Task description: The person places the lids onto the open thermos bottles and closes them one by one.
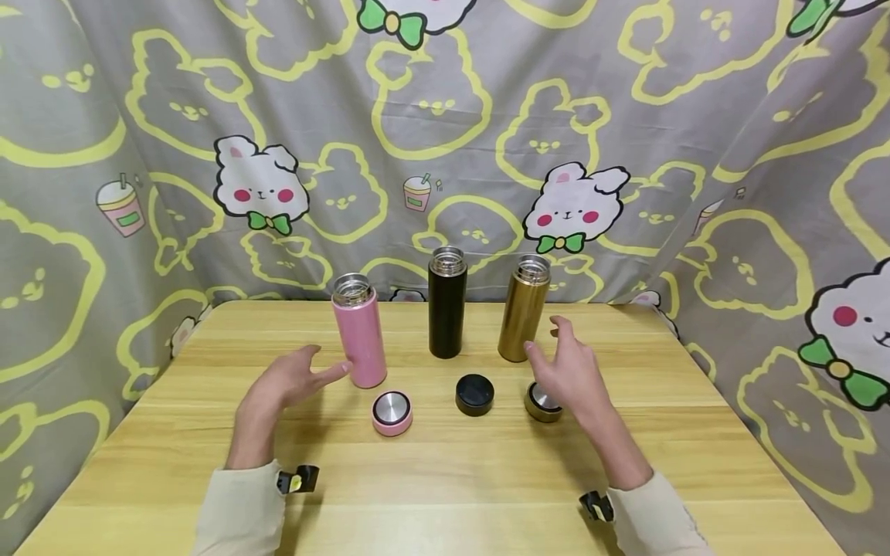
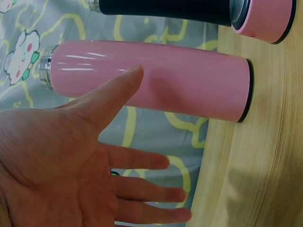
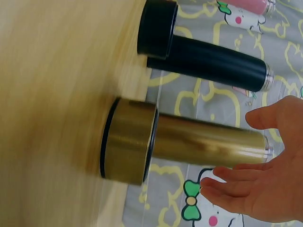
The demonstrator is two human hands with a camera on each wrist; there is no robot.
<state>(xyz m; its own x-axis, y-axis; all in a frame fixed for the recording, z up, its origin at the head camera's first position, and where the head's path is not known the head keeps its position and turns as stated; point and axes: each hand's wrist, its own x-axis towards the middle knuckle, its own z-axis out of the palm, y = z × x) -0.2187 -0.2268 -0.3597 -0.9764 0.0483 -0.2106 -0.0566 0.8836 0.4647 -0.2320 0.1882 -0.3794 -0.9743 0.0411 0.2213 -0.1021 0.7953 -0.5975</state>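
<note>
A pink thermos bottle (image 1: 361,340) stands upright without its lid at the left. Beside it my left hand (image 1: 292,380) has its fingers spread, with the thumb close to the bottle; whether they touch cannot be told. A gold thermos bottle (image 1: 520,316), also uncapped, stands at the right. My right hand (image 1: 572,374) hovers near it with thumb and fingers apart, partly covering the gold lid (image 1: 541,408) from the head view. Between the two bottles is an uncapped black one (image 1: 446,316). A pink lid (image 1: 392,414) and a black lid (image 1: 475,395) lie in front.
The wooden table (image 1: 417,486) reaches back to a grey curtain (image 1: 445,116) with yellow bear outlines and white rabbits. Dark wrist straps (image 1: 299,479) show at both sleeves.
</note>
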